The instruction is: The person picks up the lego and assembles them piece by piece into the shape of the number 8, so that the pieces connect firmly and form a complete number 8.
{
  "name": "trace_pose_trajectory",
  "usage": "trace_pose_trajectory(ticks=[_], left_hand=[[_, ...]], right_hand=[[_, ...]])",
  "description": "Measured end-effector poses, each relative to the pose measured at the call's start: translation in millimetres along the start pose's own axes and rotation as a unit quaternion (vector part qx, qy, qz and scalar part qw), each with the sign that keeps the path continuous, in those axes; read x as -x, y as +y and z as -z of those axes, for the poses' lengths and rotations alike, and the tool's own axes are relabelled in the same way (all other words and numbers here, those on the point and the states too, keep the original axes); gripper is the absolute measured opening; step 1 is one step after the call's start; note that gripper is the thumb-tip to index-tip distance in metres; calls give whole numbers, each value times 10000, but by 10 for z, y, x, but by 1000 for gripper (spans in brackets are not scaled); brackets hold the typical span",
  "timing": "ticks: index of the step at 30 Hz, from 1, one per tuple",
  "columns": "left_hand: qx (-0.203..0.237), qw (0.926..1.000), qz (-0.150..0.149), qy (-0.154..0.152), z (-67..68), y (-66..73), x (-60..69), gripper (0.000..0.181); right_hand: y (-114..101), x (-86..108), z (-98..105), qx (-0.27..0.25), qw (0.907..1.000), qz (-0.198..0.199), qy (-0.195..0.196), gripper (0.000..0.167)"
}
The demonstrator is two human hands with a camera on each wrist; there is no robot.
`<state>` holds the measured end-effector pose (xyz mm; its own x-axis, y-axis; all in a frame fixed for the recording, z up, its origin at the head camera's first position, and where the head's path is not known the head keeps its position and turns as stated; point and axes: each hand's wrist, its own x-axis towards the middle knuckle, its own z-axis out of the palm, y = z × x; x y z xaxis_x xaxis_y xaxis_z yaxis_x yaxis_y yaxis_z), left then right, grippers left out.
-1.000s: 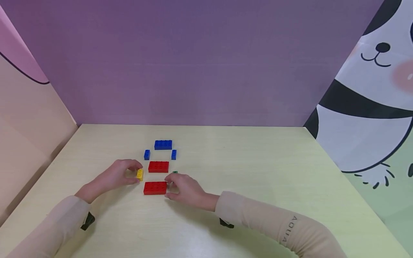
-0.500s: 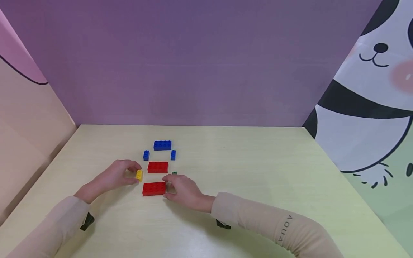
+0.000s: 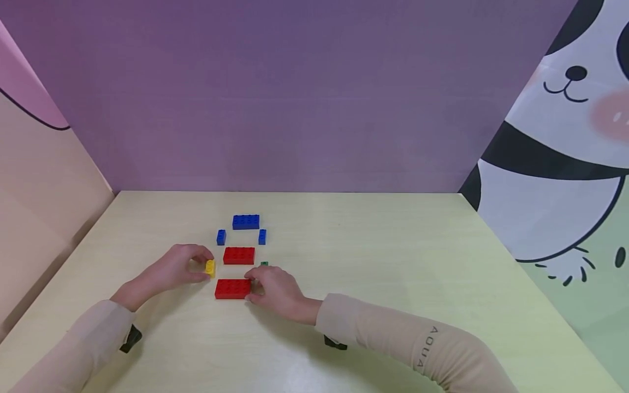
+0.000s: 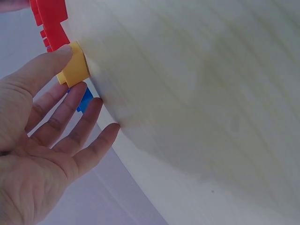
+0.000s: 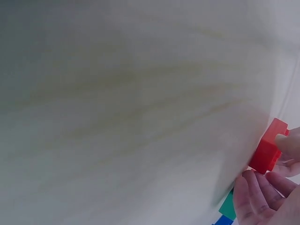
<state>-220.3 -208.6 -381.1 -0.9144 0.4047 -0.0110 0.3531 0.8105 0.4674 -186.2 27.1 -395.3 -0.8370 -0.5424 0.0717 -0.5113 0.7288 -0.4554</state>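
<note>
My left hand [image 3: 179, 266] pinches a small yellow brick [image 3: 210, 268] between thumb and index finger, with the other fingers spread in the left wrist view. The near red brick [image 3: 233, 289] lies lengthwise across the table; my right hand [image 3: 281, 293] holds its right end, the thumb against its side in the right wrist view. A second red brick [image 3: 238, 255] lies farther back, between the hands. Just beyond the right hand, a green brick [image 3: 264, 263] is mostly hidden by the fingers.
Behind the red bricks, two small blue bricks, one left [image 3: 221, 237] and one right [image 3: 262, 237], stand apart. A longer blue brick [image 3: 245, 221] lies behind them. The pale table [image 3: 373, 245] meets a purple wall [image 3: 304, 109] at its back edge.
The head view has shifted slightly, so everything sits a little farther left. My right hand has edged slightly left against the near red brick. The left hand keeps its pinch.
</note>
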Motion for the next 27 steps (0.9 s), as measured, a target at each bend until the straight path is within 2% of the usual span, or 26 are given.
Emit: trace_pose_trajectory(ticks=[15,27], left_hand=[[38,9996,-280,69,25,-29,29,35],[-18,9993,-348,134,85,-77,36,37]], right_hand=[[13,-8,-25,-61,9999,-22,108,31],[18,0,-11,-177,9998,-42,94,32]])
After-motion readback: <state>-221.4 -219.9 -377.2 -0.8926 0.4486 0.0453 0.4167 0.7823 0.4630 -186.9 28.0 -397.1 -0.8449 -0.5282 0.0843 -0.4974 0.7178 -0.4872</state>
